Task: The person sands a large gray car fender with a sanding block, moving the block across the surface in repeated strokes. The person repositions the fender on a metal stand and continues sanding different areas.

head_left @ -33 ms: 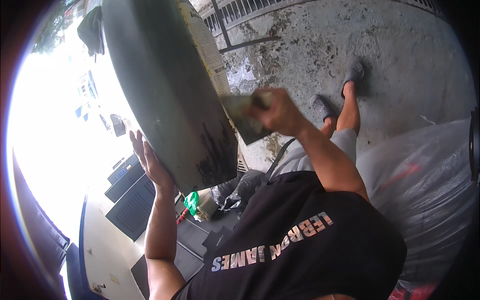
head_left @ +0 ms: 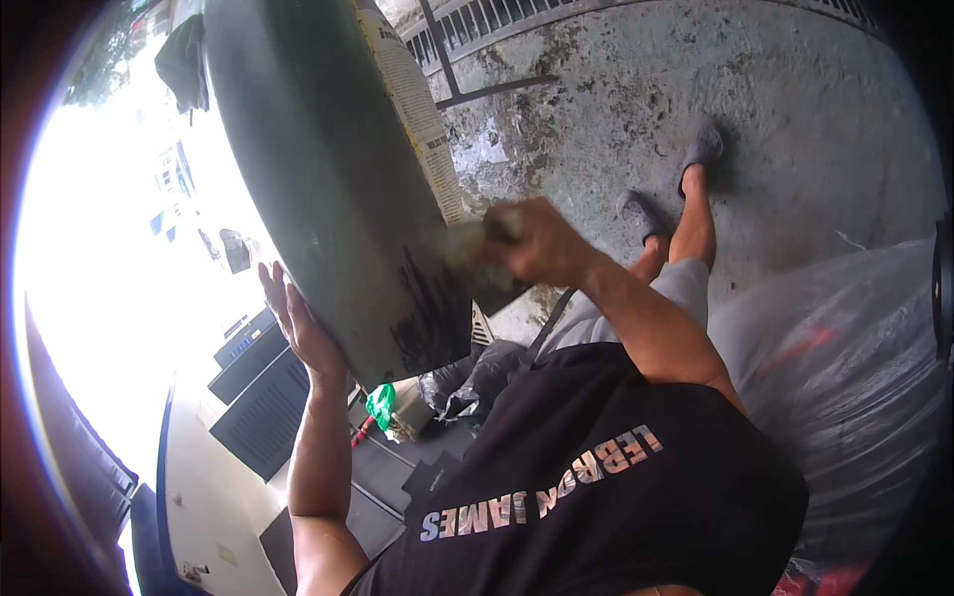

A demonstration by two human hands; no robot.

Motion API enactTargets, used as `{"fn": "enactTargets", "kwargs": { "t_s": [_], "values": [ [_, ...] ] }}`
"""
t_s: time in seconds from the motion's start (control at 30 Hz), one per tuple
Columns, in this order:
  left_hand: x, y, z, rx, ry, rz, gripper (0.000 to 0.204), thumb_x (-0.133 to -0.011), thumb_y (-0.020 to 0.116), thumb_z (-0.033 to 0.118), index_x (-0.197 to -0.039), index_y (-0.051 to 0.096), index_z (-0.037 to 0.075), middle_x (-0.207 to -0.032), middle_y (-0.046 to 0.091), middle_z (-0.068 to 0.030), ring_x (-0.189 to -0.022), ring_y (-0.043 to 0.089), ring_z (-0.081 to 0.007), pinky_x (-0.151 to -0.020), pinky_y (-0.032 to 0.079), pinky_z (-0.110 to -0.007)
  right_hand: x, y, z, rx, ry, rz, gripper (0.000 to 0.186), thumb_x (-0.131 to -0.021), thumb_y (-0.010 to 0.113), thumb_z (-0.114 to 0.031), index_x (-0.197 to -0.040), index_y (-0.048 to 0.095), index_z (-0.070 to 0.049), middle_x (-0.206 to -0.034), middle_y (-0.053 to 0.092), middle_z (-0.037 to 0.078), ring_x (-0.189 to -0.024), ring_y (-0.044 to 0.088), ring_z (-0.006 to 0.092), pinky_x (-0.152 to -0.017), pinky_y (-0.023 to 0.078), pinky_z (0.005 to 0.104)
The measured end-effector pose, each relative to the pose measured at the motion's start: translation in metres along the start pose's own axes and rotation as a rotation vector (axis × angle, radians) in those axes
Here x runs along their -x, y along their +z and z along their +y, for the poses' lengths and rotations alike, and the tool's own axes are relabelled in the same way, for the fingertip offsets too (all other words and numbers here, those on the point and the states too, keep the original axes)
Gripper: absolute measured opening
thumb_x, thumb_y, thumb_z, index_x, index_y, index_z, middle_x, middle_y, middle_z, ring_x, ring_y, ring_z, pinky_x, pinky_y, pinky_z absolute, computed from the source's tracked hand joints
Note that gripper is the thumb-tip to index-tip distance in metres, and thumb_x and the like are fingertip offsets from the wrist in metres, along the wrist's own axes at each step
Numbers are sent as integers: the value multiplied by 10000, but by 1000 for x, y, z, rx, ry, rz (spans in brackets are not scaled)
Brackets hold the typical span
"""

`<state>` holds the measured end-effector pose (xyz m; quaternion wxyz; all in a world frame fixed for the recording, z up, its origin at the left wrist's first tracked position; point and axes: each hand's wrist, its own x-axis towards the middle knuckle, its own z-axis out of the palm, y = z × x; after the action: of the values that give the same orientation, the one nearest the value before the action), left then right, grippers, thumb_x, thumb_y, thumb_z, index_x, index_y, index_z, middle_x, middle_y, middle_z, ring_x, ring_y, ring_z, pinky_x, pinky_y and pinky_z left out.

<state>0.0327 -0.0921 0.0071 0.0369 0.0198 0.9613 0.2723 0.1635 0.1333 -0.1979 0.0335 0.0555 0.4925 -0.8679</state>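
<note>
A long, curved grey-green panel point(head_left: 333, 189), like a car body part, runs down in front of me. Black streaks point(head_left: 429, 313) mark its near end, and printed paper point(head_left: 422, 119) with yellowish tape lines its right edge. My left hand point(head_left: 306, 323) rests along the panel's left edge, its fingers stretched out. At the right edge, my right hand point(head_left: 542, 243) is closed on a dark flat sheet point(head_left: 502, 296). Motion smears the sheet's upper part, which reaches over the panel near the streaks; whether it touches the surface I cannot tell.
Below the panel lie a green plastic bag point(head_left: 381, 404), black bags point(head_left: 487, 370) and dark boxes point(head_left: 263, 422). Clear plastic sheeting point(head_left: 845, 377) covers something at the right. A dark cloth point(head_left: 183, 65) hangs at the panel's far left; a metal grate point(head_left: 487, 25) edges the concrete floor.
My right hand has shifted slightly left with the dark sheet, which now overlaps the panel's right edge and is more blurred. My left hand and the panel stay put.
</note>
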Motion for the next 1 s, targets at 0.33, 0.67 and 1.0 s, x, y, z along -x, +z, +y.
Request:
{"fn": "enactTargets", "kwargs": {
  "t_s": [0.33,0.67,1.0],
  "values": [
    [-10,-2,-16,-21,69,-9,588,-1124,372,305,-1665,227,124,-1697,236,-179,-1556,267,-304,-1249,269,-449,-6,-9,-14,88,-29,27,146,-906,783,-146,-916,748,-5,-749,745,119,-651,671,130,-596,515,328],
    [-12,9,2,62,19,11,598,-1122,373,296,-1664,213,99,-1688,255,-192,-1553,274,-304,-1251,260,-444,-17,-19,-4,168,-96,-17,198,-917,775,-168,-1045,776,-17,-735,750,134,-632,691,160,-609,540,351],
    [-11,0,-11,-12,57,-43,609,-1125,366,290,-1665,187,71,-1700,220,-191,-1561,242,-294,-1264,221,-433,-25,-44,-19,242,-105,-32,213,-896,790,-198,-982,768,-4,-769,746,211,-616,709,216,-616,554,386]
  ]
}}
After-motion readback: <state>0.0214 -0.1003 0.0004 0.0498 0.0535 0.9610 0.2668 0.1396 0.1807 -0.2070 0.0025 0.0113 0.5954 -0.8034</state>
